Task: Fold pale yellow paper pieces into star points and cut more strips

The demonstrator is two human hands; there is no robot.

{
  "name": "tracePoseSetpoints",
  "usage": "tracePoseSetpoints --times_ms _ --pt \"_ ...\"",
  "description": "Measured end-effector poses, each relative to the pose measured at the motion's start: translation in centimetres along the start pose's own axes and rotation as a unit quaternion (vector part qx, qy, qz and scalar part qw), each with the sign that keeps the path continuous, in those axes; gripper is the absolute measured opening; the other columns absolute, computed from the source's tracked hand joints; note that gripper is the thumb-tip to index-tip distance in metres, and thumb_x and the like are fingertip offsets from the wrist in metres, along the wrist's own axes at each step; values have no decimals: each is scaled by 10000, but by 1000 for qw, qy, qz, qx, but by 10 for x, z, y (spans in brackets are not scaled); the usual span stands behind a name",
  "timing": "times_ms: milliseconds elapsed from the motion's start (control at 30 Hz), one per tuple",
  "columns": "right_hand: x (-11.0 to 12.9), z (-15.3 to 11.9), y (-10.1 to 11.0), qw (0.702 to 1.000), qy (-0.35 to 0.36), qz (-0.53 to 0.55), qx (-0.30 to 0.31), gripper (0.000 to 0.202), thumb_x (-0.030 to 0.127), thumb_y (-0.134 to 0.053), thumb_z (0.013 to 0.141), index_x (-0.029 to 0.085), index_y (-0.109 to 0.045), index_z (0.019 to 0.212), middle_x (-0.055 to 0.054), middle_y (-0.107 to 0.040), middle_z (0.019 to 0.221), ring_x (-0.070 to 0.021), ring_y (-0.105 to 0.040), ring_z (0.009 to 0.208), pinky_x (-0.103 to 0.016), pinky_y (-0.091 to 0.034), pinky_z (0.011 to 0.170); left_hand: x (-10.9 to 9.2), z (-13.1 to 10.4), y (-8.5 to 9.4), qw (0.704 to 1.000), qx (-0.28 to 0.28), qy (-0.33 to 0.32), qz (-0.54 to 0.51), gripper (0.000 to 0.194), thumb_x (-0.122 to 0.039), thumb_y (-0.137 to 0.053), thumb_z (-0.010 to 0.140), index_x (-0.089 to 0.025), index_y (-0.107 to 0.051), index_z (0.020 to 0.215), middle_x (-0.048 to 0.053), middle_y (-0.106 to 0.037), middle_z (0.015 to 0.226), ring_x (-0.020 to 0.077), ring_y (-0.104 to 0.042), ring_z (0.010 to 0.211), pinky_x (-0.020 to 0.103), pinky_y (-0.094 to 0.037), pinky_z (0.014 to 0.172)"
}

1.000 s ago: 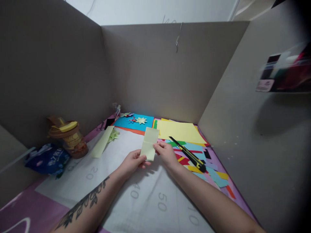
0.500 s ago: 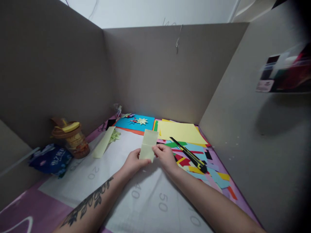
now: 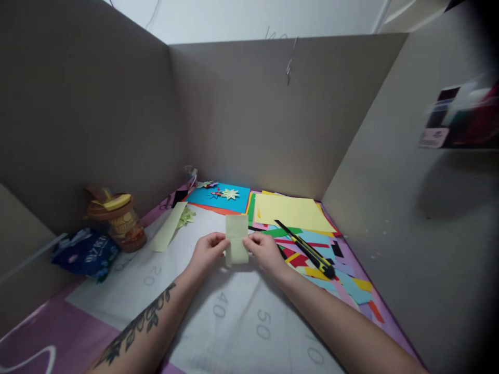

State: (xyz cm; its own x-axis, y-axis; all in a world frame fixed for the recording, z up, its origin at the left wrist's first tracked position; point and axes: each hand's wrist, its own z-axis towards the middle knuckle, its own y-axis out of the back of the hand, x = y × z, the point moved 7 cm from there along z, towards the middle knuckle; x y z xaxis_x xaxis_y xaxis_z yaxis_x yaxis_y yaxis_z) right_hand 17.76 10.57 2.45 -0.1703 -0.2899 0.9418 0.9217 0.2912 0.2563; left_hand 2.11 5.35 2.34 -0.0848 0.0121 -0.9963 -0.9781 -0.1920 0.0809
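A pale green paper strip [image 3: 237,227] with a crease across its middle is held upright above the white sheet [image 3: 202,322]. My left hand [image 3: 210,249] pinches its left edge near the crease. On the opposite edge, at about the same height, my right hand [image 3: 263,249] pinches it between thumb and fingers. The lower part of the strip curves toward me. Another pale green strip [image 3: 169,228] lies to the left, beside a small pile of light green paper pieces [image 3: 186,217].
A yellow and black cutter [image 3: 307,249] lies on colored paper scraps [image 3: 353,285] at right. Yellow sheets [image 3: 296,210] and a blue sheet [image 3: 202,197] with paper stars [image 3: 230,194] are behind. A brown cup [image 3: 122,223] and blue packet [image 3: 86,254] stand left.
My left hand has moved up from the strip's lower corner to its left edge. The strip has turned straighter, and its lower part now curves. The view has shifted slightly.
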Motion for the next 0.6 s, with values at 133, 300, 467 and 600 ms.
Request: tracePoseSetpoints --times_ms 133,300,467,600 --pt "4 1 5 999 31 2 -26 253 347 -593 724 161 -555 558 4 -502 596 -131 -456 598 -236 -353 551 0 2 4 999 -20 -18 42 263 -382 -642 676 -130 -679 742 24 -647 675 141 -564 612 212 -412 526" --pt "2 -1 3 997 -4 66 -25 172 345 -611 723 174 -593 719 43 -479 519 -100 -415 470 -214 -307 454 -10 1 9 993 -51 -66 83 206 -339 -634 678 -141 -688 695 12 -624 620 124 -535 562 211 -395 512" --pt "6 -6 -2 991 -23 130 -13 217 394 -605 751 184 -555 767 52 -499 463 -104 -454 400 -215 -342 419 -8 -3 4 999 -21 -38 11 258 -372 -608 744 -138 -693 815 15 -639 583 137 -588 552 211 -418 499" --pt "13 -9 2 987 9 160 -28 211 391 -604 779 187 -553 785 29 -554 539 -115 -528 489 -223 -405 491 -4 -4 1 997 -17 -29 -69 306 -390 -663 721 -143 -692 899 75 -714 821 197 -672 747 235 -485 582"
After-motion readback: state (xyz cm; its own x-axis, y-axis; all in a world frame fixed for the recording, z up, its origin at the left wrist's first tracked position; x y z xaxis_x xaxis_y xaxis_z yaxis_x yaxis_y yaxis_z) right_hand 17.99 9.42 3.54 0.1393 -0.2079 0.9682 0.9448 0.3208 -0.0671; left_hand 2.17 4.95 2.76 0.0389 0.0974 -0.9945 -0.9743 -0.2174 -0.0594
